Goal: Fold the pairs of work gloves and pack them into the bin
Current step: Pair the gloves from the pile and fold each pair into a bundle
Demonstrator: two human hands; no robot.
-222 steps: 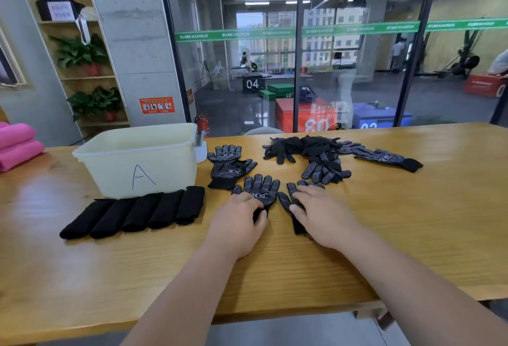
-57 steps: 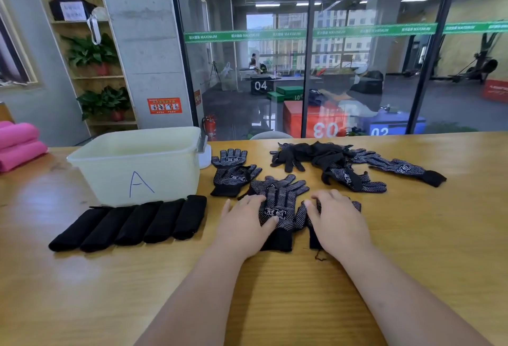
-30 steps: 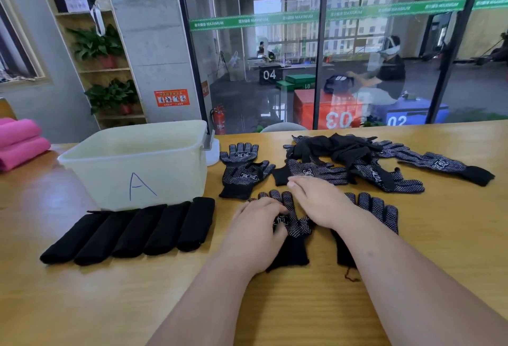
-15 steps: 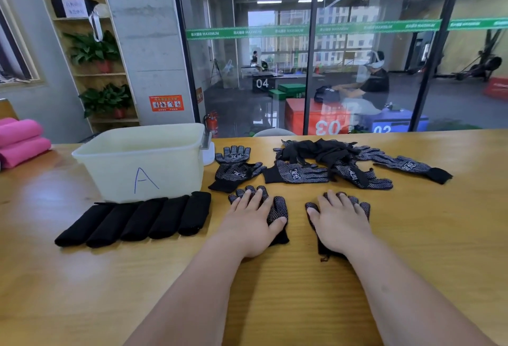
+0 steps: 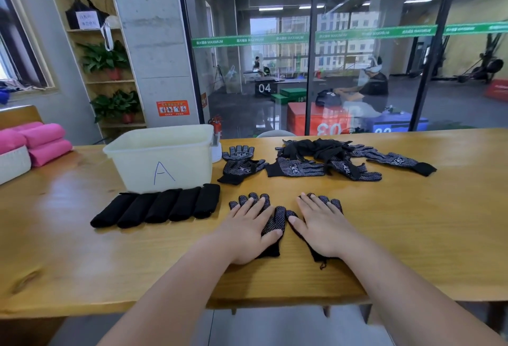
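Observation:
Two black dotted work gloves lie side by side near the table's front edge. My left hand (image 5: 248, 229) presses flat on the left glove (image 5: 273, 222), fingers spread. My right hand (image 5: 321, 222) lies flat on the right glove (image 5: 334, 202), which it mostly hides. A pale plastic bin (image 5: 165, 158) marked "A" stands at the back left. Several folded black glove rolls (image 5: 159, 205) lie in a row in front of the bin. Behind my hands is a stacked pair of gloves (image 5: 240, 165), and a loose pile of gloves (image 5: 330, 156) spreads to the right.
The wooden table (image 5: 412, 222) has its front edge just below my wrists. Pink rolled towels (image 5: 41, 139) and a white basket (image 5: 13, 164) sit at the far left. A glass wall stands behind the table.
Both hands have stayed flat on the two gloves. The gloves now lie a little closer together, and the view has shifted slightly.

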